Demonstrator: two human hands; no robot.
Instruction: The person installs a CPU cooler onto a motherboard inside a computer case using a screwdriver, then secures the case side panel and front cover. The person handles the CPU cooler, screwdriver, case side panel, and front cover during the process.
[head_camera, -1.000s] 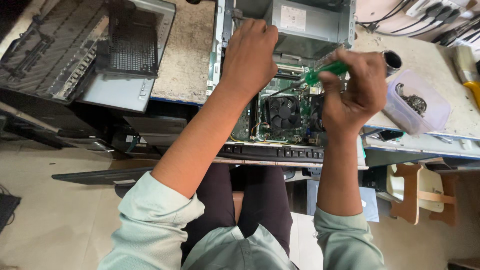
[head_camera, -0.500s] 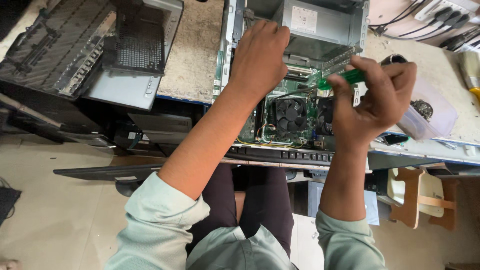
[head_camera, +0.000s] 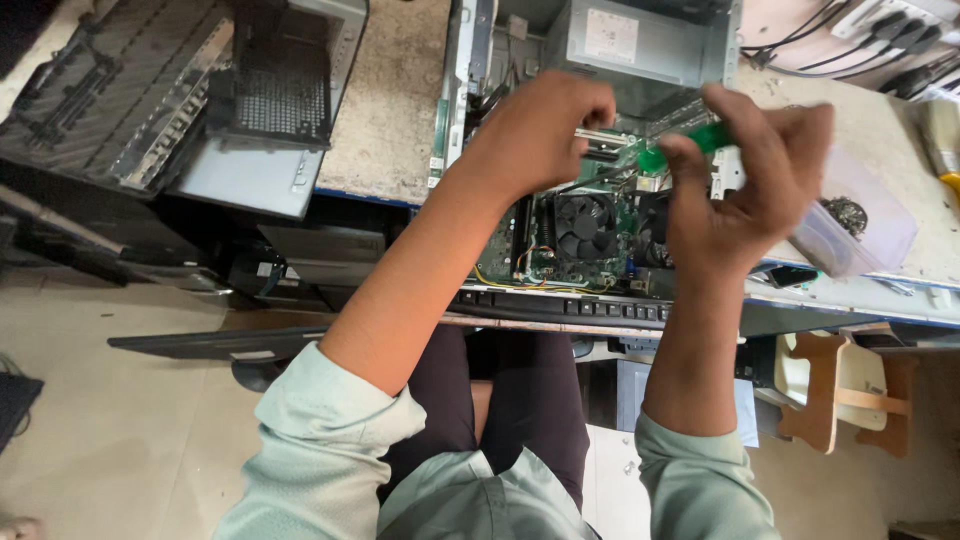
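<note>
Green plastic shows between the fingers of the right hand (head_camera: 745, 190) — it is the handle of a small screwdriver (head_camera: 690, 145), pinched near the fingertips and held above the open computer case (head_camera: 600, 200). The handle's long axis runs roughly left to right and slightly upward toward the right; its working end points leftward toward the left hand (head_camera: 535, 135), but the shaft and tip are blurred and mostly hidden, so where the tip sits cannot be told. The right hand is plainly the one carrying the tool, with its fingers closed around the handle.

The left hand lies just to the left of the handle, curled downward over the upper part of the motherboard (head_camera: 560, 250). Its fingers are bent and closed, yet what they press or grip underneath is hidden by the back of the hand — it may be the screwdriver's shaft or a part of the board, and the view does not settle it.

Below both hands sits a round black cooling fan (head_camera: 585, 225) on the green board, with thin yellow wires running beside it. A grey metal power supply (head_camera: 640, 45) fills the far end of the case. The case rests on a speckled counter (head_camera: 385, 110); a removed side panel (head_camera: 180, 90) lies at left and a clear plastic box (head_camera: 860, 230) of small parts at right.
</note>
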